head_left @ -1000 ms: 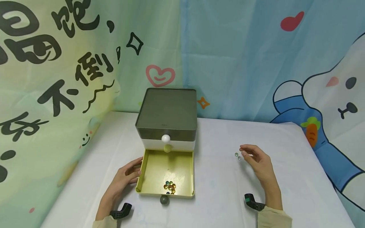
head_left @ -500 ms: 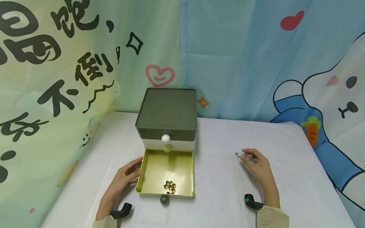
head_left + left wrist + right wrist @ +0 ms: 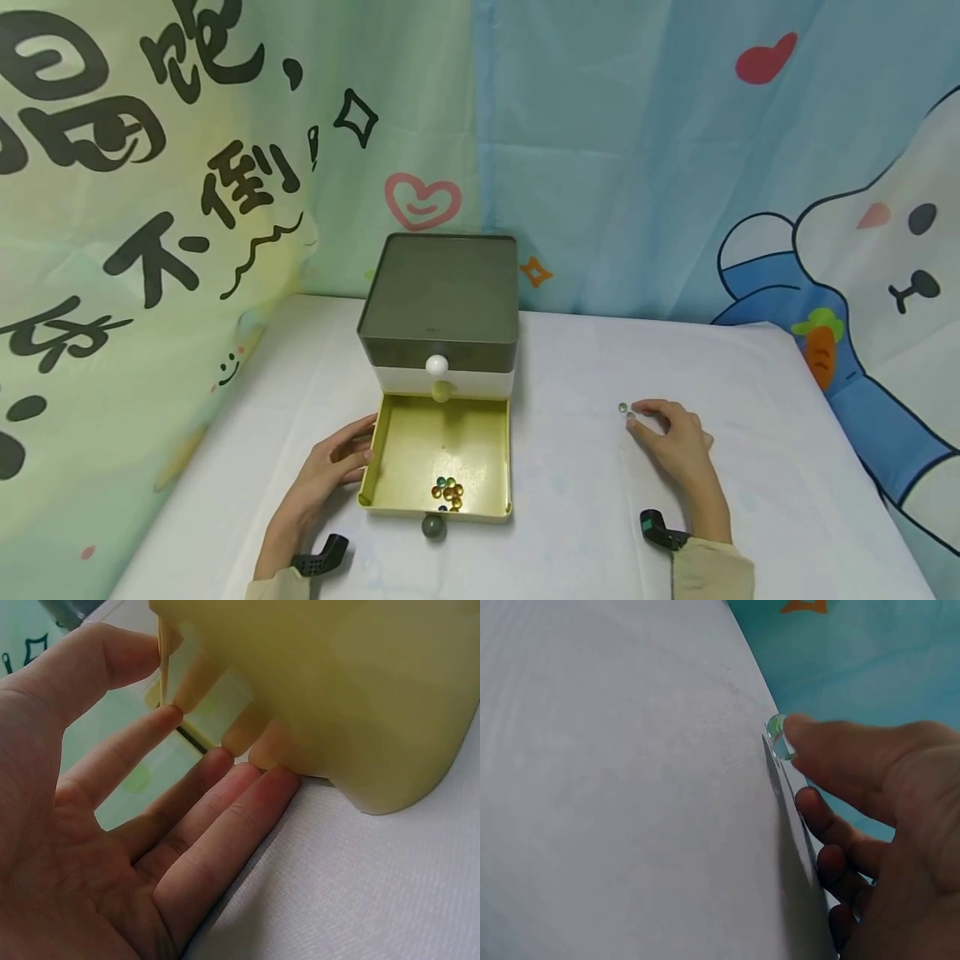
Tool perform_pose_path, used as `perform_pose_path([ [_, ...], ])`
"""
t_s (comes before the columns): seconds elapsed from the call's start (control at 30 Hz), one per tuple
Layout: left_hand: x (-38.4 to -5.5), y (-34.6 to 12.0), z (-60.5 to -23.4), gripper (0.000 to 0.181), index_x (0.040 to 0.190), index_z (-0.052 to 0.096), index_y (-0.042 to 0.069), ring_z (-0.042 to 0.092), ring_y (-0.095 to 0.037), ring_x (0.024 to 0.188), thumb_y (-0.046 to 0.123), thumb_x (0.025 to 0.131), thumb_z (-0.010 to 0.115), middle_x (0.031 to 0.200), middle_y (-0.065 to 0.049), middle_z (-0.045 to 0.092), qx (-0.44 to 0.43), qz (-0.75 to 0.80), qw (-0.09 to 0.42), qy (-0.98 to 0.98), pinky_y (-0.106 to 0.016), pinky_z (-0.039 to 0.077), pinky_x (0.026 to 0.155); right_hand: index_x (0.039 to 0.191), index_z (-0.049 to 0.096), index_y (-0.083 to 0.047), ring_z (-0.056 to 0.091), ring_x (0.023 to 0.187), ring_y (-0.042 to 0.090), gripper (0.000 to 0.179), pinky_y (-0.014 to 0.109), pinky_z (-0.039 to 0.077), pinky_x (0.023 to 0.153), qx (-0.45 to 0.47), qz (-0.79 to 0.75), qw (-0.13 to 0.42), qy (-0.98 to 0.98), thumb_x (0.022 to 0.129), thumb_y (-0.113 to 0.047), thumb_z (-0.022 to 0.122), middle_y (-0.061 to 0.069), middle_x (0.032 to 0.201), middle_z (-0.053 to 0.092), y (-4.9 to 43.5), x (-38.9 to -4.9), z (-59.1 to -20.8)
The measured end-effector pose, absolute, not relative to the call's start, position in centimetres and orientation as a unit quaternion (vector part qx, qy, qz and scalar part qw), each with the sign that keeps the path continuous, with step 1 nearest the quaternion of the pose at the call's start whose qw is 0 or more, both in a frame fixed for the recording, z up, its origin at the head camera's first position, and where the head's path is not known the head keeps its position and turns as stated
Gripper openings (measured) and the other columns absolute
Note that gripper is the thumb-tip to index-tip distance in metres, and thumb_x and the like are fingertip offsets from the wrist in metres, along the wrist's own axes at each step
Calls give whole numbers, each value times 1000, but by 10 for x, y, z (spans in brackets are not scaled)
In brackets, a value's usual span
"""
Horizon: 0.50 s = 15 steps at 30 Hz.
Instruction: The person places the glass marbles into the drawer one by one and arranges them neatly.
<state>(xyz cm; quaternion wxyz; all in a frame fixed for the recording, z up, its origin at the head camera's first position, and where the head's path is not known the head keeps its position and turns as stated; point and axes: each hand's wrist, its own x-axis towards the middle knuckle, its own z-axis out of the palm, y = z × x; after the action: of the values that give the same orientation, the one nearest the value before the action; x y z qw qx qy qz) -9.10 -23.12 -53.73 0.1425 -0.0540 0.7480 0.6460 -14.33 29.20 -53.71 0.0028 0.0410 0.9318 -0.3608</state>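
Note:
My left hand (image 3: 326, 467) rests against the left side of a pulled-out yellow-green drawer (image 3: 509, 458); in the left wrist view its extended fingers touch the outer wall (image 3: 360, 690). Several amber, green and blue glass marbles (image 3: 447, 492) lie together near the drawer's front. Out on the cloth to the right, my right hand (image 3: 678, 446) has thumb and index fingertips on either side of a clear glass marble (image 3: 630, 415), pinching it. Just left of those fingertips lies a greenish marble (image 3: 622, 407). Marble and fingertips overlap in the right wrist view, where the thumb partly covers the glass (image 3: 780, 735).
Behind the drawer stands its cabinet (image 3: 438, 292), with a dark green top and a white knob (image 3: 437, 365). A dark round knob (image 3: 433, 526) sits on the drawer's front. White cloth (image 3: 570, 500) covers the table, and a printed curtain (image 3: 600, 167) hangs along the back.
My right hand has come down and slightly left onto the clear marble, its thumb and index fingertips closing around it. My left hand and the drawer have stayed in place.

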Motion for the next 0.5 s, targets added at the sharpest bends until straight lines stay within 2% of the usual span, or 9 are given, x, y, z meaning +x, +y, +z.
perform_pose_path([
  [0.3, -92, -232, -538, 60, 156, 50, 16, 63, -21, 127, 22, 100, 70, 154, -19, 54, -49, 644, 141, 750, -30, 61, 90, 127, 71, -8, 46, 123, 45, 34, 61, 23, 95, 46, -353, -6, 935, 98, -25, 73, 24, 134, 63, 291, -144, -542],
  [0.5, -93, -232, -539, 60, 156, 50, 17, 61, -29, 132, 22, 100, 71, 154, -20, 54, -48, 643, 141, 751, -30, 61, 90, 124, 71, -8, 47, 121, 44, 31, 63, 24, 96, 46, -354, -16, 934, 98, -24, 73, 23, 131, 63, 291, -144, -542],
])
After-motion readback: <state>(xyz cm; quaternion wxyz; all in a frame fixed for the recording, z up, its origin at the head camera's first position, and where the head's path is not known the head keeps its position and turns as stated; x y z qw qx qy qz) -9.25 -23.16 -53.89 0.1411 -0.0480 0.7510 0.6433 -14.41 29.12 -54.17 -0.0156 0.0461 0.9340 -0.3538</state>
